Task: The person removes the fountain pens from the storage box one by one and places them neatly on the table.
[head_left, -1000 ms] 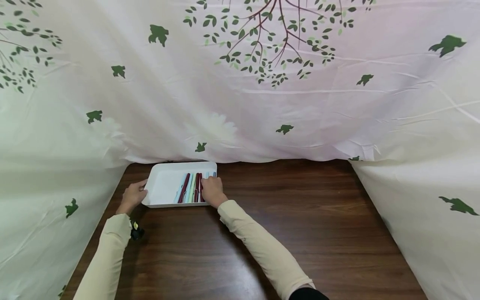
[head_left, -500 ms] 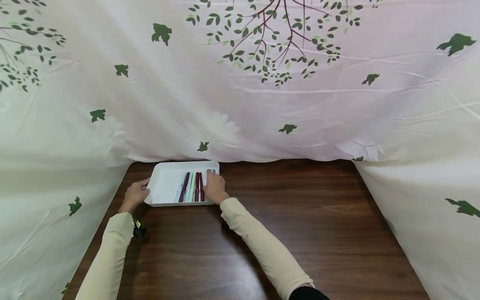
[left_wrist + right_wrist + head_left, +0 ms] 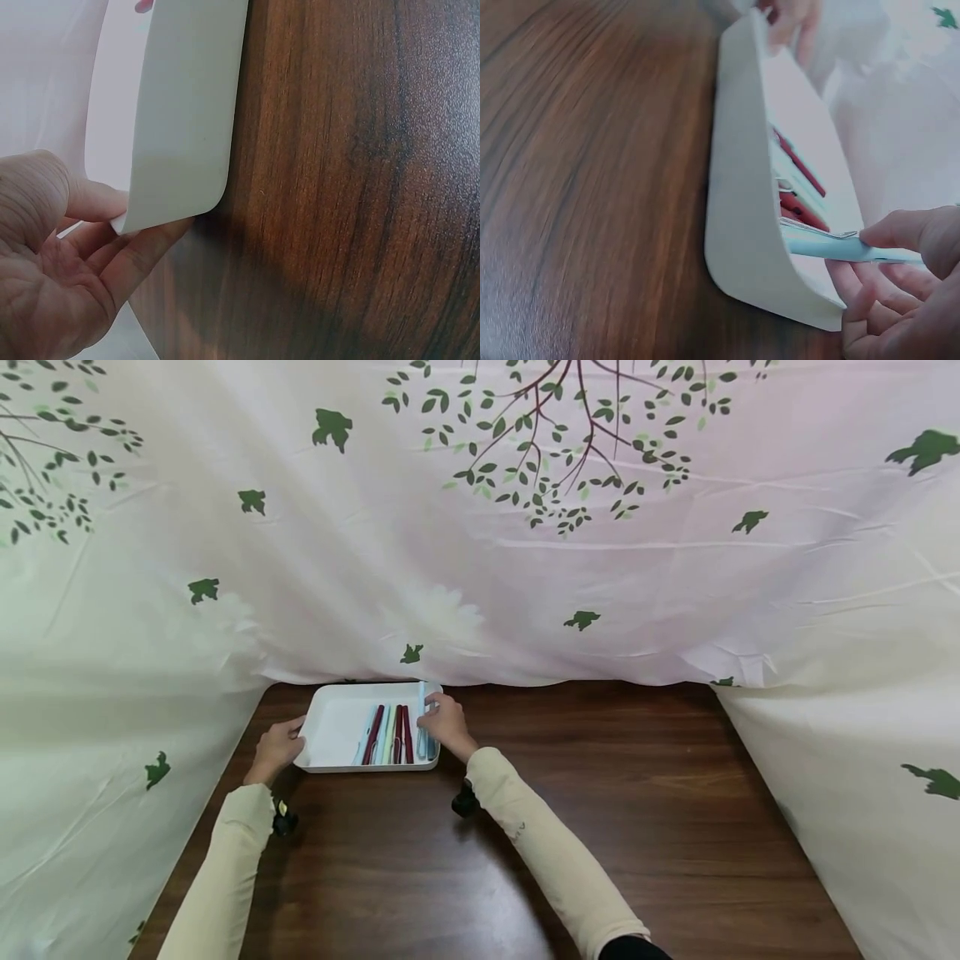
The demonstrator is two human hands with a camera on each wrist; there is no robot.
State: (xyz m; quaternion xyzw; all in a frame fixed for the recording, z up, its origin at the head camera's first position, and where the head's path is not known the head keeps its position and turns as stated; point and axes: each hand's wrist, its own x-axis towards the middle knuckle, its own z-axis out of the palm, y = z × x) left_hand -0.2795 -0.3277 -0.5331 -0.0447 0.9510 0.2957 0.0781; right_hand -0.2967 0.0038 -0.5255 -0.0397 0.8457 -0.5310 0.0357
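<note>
A shallow white tray (image 3: 327, 714) stands at the back left of the wooden table. My left hand (image 3: 277, 748) grips its left end; in the left wrist view the thumb lies over the rim and the fingers reach beneath. Toward the tray's right end, my right hand (image 3: 448, 727) pinches a light blue pen (image 3: 821, 246) between thumb and fingers, with one end of the pen raised. Several other pens lie side by side in the tray, among them a dark red pen (image 3: 372, 735) and a pale green pen (image 3: 389, 735). Fingers hide part of the tray's right end.
The brown wooden table (image 3: 600, 810) reaches forward and right of the tray. A pale printed curtain (image 3: 495, 610) hangs directly behind the table and along both sides. A small black device (image 3: 465, 799) sits at my right wrist.
My right hand has shifted right and now holds the light blue pen, clear of the dark red ones. My left hand keeps its grip on the tray. The view has turned slightly left.
</note>
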